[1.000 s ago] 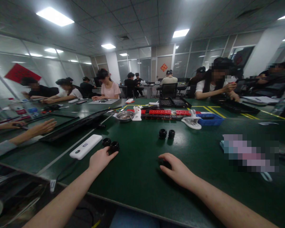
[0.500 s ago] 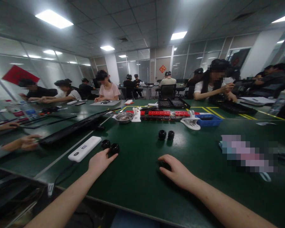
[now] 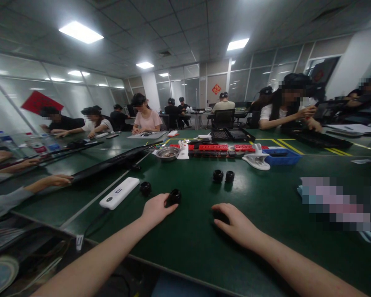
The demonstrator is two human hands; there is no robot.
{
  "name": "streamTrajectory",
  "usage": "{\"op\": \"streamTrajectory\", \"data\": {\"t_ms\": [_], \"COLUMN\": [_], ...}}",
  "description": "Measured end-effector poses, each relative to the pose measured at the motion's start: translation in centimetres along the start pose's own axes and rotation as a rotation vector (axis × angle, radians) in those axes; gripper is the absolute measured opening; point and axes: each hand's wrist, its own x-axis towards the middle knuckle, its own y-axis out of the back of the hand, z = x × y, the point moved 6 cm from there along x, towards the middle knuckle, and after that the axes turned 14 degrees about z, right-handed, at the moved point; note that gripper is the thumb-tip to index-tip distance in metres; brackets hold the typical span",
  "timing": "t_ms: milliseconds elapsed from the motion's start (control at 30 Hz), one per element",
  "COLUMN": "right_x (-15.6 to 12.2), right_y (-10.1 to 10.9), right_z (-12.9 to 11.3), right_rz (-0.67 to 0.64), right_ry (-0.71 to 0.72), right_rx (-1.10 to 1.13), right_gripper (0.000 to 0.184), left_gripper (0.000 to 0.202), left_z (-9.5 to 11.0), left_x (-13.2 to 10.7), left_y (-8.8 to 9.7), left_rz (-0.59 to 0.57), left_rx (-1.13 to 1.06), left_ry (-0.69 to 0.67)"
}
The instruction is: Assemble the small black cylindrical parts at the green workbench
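My left hand [image 3: 158, 209] is closed around a small black round part [image 3: 174, 197] with a hollow top, down at the green table. A second black round part [image 3: 145, 188] stands to its left, apart from my hand. Beyond my hands, two more black round parts [image 3: 218, 176] [image 3: 230, 176] stand side by side. My right hand [image 3: 233, 220] rests over the table to the right with its fingers curved and apart, holding nothing. Its palm side is partly hidden.
A white power bank [image 3: 120, 193] with a cable lies at left. Further back are a metal bowl [image 3: 167, 153], red strips [image 3: 213, 147], a white clamp [image 3: 257, 159] and a blue tray [image 3: 282, 159]. A co-worker's hand [image 3: 60, 180] holds a long black panel [image 3: 108, 163]. A blurred pouch [image 3: 334, 200] lies right.
My left hand has moved right with its black round part, away from the one beside it. My right hand stays nearly still. The camera view has turned slightly left.
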Motion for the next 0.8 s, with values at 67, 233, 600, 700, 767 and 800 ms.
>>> {"op": "streamTrajectory", "data": {"t_ms": [67,233,600,700,767,800], "right_x": [0.0,0.3,0.0,0.7,1.8,2.6], "right_y": [-0.2,0.1,4.1,7.0,8.7,9.3], "right_z": [0.3,0.9,4.1,7.8,10.3,11.4], "right_rz": [0.026,0.125,0.149,0.209,0.253,0.266], "right_ry": [-0.042,-0.055,-0.11,-0.236,-0.303,-0.322], "right_rx": [0.029,0.067,-0.12,-0.221,-0.292,-0.331], "right_gripper": [0.043,0.065,0.038,0.036,0.039,0.039], "left_gripper": [0.033,0.035,0.065,0.086,0.104,0.109], "left_z": [3.0,10.5,-3.0,-9.8,-11.9,-12.4], "left_x": [0.2,-0.1,-0.8,-1.1,-0.9,-0.7], "left_y": [-1.1,-4.0,9.0,7.2,4.9,3.8], "left_rz": [-0.008,-0.041,0.757,0.668,0.567,0.52], "left_rx": [-0.014,-0.078,-0.023,0.028,0.065,0.067], "left_ry": [-0.101,-0.353,0.081,0.28,0.315,0.324]}}
